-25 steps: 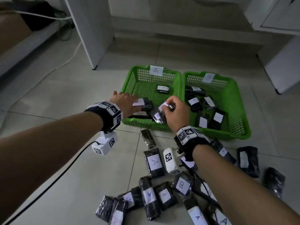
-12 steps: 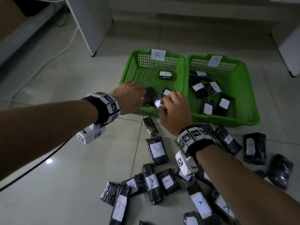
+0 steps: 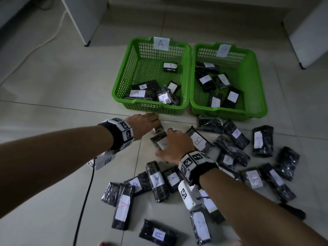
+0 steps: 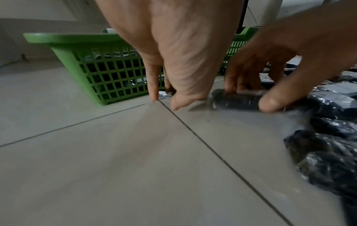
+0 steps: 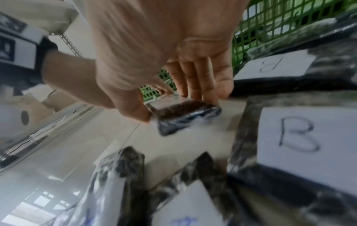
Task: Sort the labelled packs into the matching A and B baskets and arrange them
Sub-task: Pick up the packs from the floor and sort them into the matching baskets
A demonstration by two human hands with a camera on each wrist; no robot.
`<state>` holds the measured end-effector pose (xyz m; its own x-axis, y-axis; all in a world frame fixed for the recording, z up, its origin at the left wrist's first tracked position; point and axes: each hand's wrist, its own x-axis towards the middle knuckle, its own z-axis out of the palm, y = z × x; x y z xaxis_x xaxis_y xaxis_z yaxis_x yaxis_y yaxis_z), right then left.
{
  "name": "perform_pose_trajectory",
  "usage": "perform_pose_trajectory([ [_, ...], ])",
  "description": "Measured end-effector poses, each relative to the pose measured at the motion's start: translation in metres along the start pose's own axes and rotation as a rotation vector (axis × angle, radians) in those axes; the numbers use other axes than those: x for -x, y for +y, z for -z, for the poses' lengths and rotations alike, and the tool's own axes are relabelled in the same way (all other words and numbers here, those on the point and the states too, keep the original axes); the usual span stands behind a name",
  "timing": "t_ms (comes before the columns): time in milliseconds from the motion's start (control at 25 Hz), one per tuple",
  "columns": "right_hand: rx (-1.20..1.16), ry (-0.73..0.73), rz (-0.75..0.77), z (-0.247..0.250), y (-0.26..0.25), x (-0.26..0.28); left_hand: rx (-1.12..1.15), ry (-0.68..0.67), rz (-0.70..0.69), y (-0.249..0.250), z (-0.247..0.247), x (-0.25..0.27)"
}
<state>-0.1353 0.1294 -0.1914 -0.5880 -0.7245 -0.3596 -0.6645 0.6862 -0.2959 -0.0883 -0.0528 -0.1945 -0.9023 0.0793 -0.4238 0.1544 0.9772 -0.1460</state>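
Two green baskets stand side by side: basket A (image 3: pixel 124 71) on the left with several A packs, basket B (image 3: pixel 257 82) on the right with several packs. Just in front of basket A, my right hand (image 3: pixel 164 142) grips a black pack with an A label (image 3: pixel 159 140) on the floor, thumb at one end and fingers at the other (image 5: pixel 185 117). My left hand (image 3: pixel 154 124) reaches down beside it. Its straight fingertips (image 4: pixel 154 97) touch the floor around the foil end of a small pack (image 3: pixel 158 130).
Several black labelled packs lie scattered on the tiled floor near me and to the right, among them a B pack (image 3: pixel 198 140) beside my right hand. A white cabinet leg (image 3: pixel 85 32) stands at the back left, another unit (image 3: pixel 305 32) at the back right. A black cable (image 3: pixel 83 201) runs under my left arm.
Both hands have drawn back out of basket A to the floor in front of it. The packs they held stay in the basket. My right hand now grips a floor pack.
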Motion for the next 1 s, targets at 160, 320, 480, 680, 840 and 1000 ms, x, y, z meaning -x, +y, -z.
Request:
perform_pose_trajectory([
  [160,-0.189,0.214,0.052,0.025,0.019,0.008,-0.083,0.108,0.005,0.004,-0.007,-0.006],
  [320,-0.309,0.442,0.131,0.038,0.040,0.015,0.496,0.213,0.114,-0.004,-0.007,0.003],
  [480,-0.355,0.585,0.112,0.051,0.047,0.005,0.861,0.454,0.166,-0.012,0.015,0.027],
  [680,-0.401,0.675,0.127,0.065,0.036,-0.017,0.943,0.626,0.300,-0.036,0.042,0.053],
  [840,-0.302,0.640,0.157,0.074,0.024,-0.042,0.880,0.679,0.378,-0.068,0.060,0.042],
  [1000,-0.228,0.562,0.147,0.076,0.013,-0.076,0.834,0.553,0.512,-0.087,0.058,0.015],
])
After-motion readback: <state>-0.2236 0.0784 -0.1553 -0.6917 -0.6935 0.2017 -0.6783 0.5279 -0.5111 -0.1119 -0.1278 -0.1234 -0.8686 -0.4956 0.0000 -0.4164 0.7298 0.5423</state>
